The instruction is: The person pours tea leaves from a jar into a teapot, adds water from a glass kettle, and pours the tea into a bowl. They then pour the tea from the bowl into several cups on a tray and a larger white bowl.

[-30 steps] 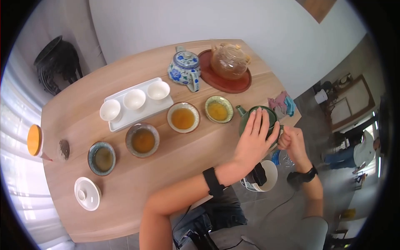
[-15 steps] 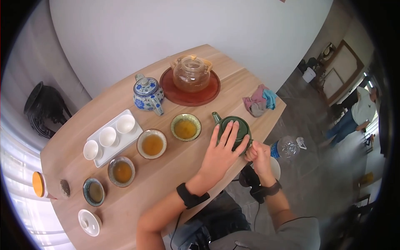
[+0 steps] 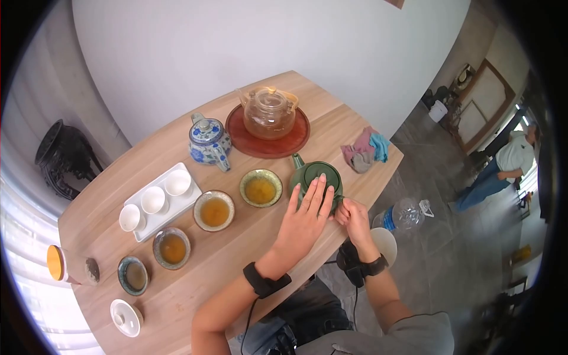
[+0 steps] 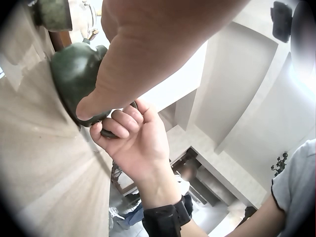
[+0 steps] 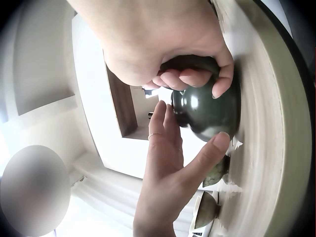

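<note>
L hand (image 3: 305, 216) flat on green teapot (image 3: 312, 173); R hand (image 3: 350, 214) grips handle.

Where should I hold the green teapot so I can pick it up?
Probably by its loop handle, from the table-edge side opposite the spout. On the green teapot the right hand already curls round that handle, while the left hand lies flat on the lid, steadying it.

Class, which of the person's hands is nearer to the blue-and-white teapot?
Left. The left hand rests on the green teapot, toward the blue-and-white teapot; the right hand grips its handle, farther away.
</note>
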Demonstrator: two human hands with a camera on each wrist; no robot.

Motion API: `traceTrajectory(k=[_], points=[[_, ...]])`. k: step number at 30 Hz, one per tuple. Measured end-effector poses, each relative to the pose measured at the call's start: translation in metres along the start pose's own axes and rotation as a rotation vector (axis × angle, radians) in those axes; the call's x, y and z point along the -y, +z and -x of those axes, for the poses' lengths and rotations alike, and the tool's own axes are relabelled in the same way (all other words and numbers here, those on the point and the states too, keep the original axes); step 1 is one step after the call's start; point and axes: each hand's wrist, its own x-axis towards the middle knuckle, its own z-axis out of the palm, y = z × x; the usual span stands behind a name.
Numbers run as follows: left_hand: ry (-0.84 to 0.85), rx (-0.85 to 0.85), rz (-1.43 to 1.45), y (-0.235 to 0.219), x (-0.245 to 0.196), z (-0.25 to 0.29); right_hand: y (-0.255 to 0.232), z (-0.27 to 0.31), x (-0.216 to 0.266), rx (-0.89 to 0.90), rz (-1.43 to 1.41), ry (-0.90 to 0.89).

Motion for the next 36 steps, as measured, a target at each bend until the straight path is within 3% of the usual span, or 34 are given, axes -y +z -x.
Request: traceTrajectory(k=[6,8,9,11,12,15,17,20,21,23,26,30,32,34,36], points=[[-0.011,-0.029,-0.005,0.0,-0.002,0.001,0.004,-0.015,0.001,0.006,0.031,0.021],[-0.003,0.001,-0.077,-0.007,-0.002,0.0,-0.002,-0.022,0.004,0.065,0.337,-0.026],[-0.006,0.004,-0.082,-0.013,-0.004,-0.001,0.001,-0.02,0.011,0.069,0.333,-0.024],[-0.023,0.026,-0.037,-0.031,-0.007,-0.002,0.009,-0.012,0.03,-0.006,0.701,-0.036],[-0.03,0.032,-0.047,-0.04,-0.008,-0.001,0.012,-0.009,0.042,0.004,0.692,-0.034],[-0.065,0.073,0.105,-0.067,-0.007,0.004,0.023,-0.01,0.085,-0.02,0.859,-0.17],[-0.089,0.115,0.166,-0.086,-0.002,0.011,0.04,-0.025,0.116,0.094,0.89,-0.499],[-0.165,0.131,0.189,-0.108,0.01,0.025,0.094,-0.05,0.152,0.305,0.804,-0.529],[-0.175,0.128,0.174,-0.119,0.013,0.028,0.111,-0.067,0.153,0.407,0.776,-0.514],[-0.385,0.306,0.199,-0.144,0.02,0.04,0.147,-0.109,0.141,0.585,0.794,-0.496],[-0.456,0.169,0.212,-0.161,0.039,0.075,0.201,-0.173,0.103,0.752,0.989,-0.419],[-0.541,0.004,0.272,-0.19,0.053,0.119,0.247,-0.22,0.058,0.715,1.127,-0.524],[-0.721,-0.067,0.391,-0.206,0.054,0.138,0.26,-0.235,0.04,0.689,1.157,-0.601],[-0.804,-0.084,0.438,-0.215,0.056,0.156,0.268,-0.239,0.036,0.658,1.26,-0.493],[-0.891,-0.207,0.519,-0.222,0.058,0.172,0.268,-0.239,0.033,0.677,1.293,-0.457]])
